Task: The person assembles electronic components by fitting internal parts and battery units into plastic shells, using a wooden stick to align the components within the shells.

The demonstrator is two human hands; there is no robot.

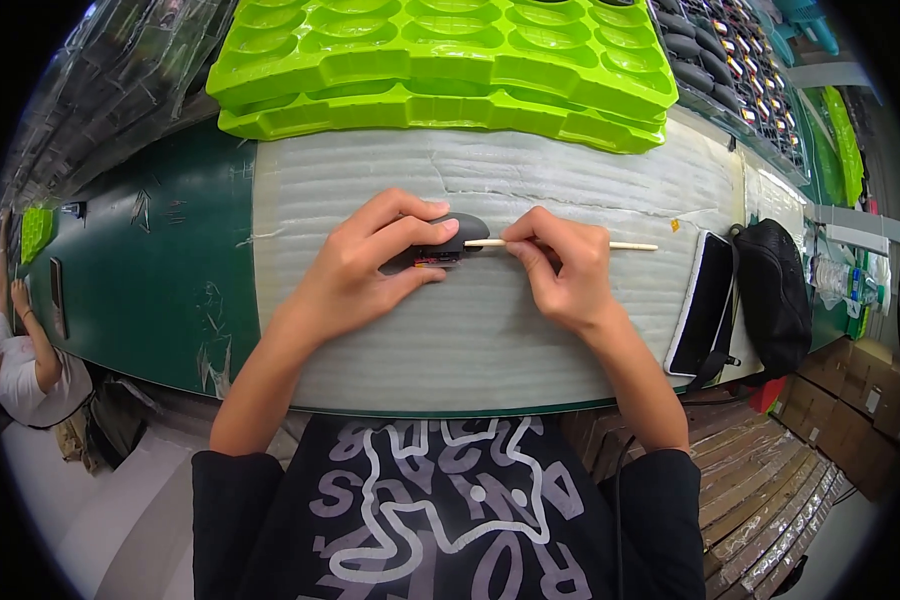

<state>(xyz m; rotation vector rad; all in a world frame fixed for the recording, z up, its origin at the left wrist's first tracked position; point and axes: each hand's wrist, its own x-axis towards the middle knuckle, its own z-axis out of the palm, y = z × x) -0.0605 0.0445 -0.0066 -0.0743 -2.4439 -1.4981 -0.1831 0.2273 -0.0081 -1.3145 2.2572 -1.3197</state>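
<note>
My left hand [382,250] is closed around a dark grey computer mouse [467,228], fingers over the top and thumb low on the near side. A gap along that near side shows small red and dark parts inside. Pinched between the thumb and fingers of my right hand [562,262] is a thin pale wooden stick [630,246], lying nearly level. Its left tip meets the mouse's right end; whether it reaches inside I cannot tell. Both hands are above the white foam sheet [450,350] on the bench.
Stacked bright green trays [440,100] with round hollows stand at the far side. At right lie a phone-like dark flat device [703,300] and a black pouch [773,300]. Trays of dark shells [695,50] fill the far right. Another person [40,365] sits at the left.
</note>
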